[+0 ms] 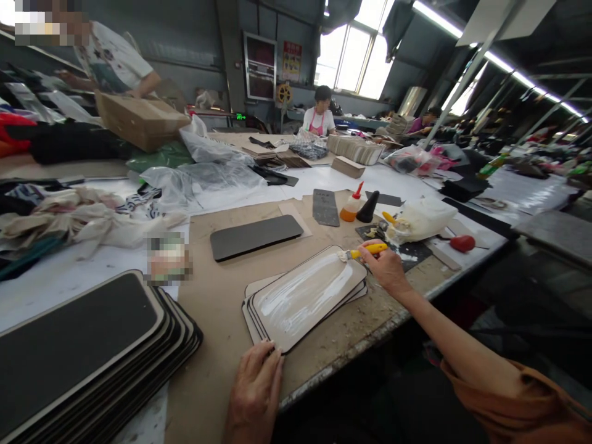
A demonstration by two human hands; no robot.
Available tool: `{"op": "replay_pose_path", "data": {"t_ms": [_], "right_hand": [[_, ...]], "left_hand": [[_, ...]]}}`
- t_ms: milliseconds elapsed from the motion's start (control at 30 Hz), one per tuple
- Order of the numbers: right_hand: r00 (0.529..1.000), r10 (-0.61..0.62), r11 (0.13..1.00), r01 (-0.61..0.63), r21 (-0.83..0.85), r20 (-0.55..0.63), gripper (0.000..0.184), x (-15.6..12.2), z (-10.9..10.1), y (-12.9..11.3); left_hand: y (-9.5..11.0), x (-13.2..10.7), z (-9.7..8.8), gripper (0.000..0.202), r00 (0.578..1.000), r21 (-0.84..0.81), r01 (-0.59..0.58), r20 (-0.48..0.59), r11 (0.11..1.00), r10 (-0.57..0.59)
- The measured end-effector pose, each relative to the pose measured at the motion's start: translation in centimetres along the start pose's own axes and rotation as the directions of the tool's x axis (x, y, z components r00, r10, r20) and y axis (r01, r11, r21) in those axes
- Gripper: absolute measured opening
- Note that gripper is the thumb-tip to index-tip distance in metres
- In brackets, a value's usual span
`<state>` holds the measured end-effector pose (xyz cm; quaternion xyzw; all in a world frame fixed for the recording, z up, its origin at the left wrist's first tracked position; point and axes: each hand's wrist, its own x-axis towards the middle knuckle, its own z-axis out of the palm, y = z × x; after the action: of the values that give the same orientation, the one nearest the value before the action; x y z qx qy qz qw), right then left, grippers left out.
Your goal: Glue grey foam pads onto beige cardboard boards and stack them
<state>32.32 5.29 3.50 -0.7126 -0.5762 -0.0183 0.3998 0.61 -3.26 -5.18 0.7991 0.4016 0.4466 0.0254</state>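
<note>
My right hand [385,266] is closed round the yellow handle of a brush [369,251]. The bristles touch the far right end of a beige rounded panel [303,302], the top one of a small stack. White glue streaks run along its face. At the near left corner of that stack, my left hand [256,385] rests its fingertips on the edge, fingers stretched out. A single dark grey panel [256,237] lies behind the stack on the brown board.
A tall pile of dark-topped panels [87,333] stands at the left. Back right are a glue bottle [351,203], a black cone [369,207], a white glue container [423,217] and a red-handled tool [462,243]. Co-workers [319,114] are across the table, one beside a cardboard box [139,120].
</note>
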Motion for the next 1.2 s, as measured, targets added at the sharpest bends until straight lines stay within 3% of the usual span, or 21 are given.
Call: {"op": "replay_pose_path", "data": {"t_ms": [133, 300, 433, 567, 667, 767, 867, 1000, 1100, 1200], "right_hand": [[0.991, -0.132, 0.991, 0.133, -0.024, 0.025, 0.030, 0.1, 0.2, -0.5], [0.971, -0.226, 0.974, 0.228, -0.016, 0.084, 0.021, 1.0, 1.1, -1.0], [0.950, -0.284, 0.958, 0.277, 0.072, 0.131, 0.014, -0.2, 2.0, -3.0], [0.921, -0.328, 0.912, 0.249, 0.325, 0.213, 0.010, -4.3, 2.0, -7.2], [0.904, -0.293, 0.878, 0.125, 0.461, 0.312, 0.012, -6.5, 1.0, -8.9], [0.934, -0.184, 0.909, 0.043, 0.415, 0.305, 0.015, -6.3, -0.2, -7.0], [0.987, -0.074, 0.970, 0.037, 0.241, 0.145, 0.019, -4.4, -1.5, -2.6], [1.000, -0.004, 0.998, 0.002, 0.056, 0.026, 0.023, -3.0, -3.2, 1.9], [0.999, -0.053, 0.998, 0.052, 0.028, 0.013, 0.023, -3.3, -4.1, 2.4], [0.994, -0.105, 0.994, 0.104, 0.047, 0.016, 0.021, -4.2, -4.0, 1.0]], "left_hand": [[0.0, 0.3, -0.2, 0.015, 1.000, 0.012, -0.018, -0.024, 1.000, 0.018], [-0.4, -0.1, -0.2, 0.018, 0.999, 0.005, -0.018, 0.031, 1.000, 0.018], [-0.7, -0.3, -0.1, 0.019, 0.999, 0.005, -0.023, 0.031, 1.000, 0.023], [-1.1, -0.4, 0.1, 0.018, 0.999, 0.007, -0.045, 0.010, 0.999, 0.045], [-1.3, -0.4, 0.1, 0.018, 0.998, 0.000, -0.070, 0.003, 0.998, 0.070], [-1.2, -0.3, 0.0, 0.017, 0.998, 0.006, -0.063, 0.025, 0.998, 0.063], [-0.9, 0.0, -0.1, 0.017, 0.998, 0.007, -0.059, 0.011, 0.998, 0.059], [-0.5, 0.4, -0.2, 0.016, 0.998, 0.005, -0.065, -0.015, 0.998, 0.065], [-0.2, 0.6, -0.2, 0.016, 0.998, 0.014, -0.066, -0.022, 0.998, 0.067], [0.1, 0.7, -0.3, 0.015, 0.998, 0.025, -0.060, -0.034, 0.998, 0.061]]}}
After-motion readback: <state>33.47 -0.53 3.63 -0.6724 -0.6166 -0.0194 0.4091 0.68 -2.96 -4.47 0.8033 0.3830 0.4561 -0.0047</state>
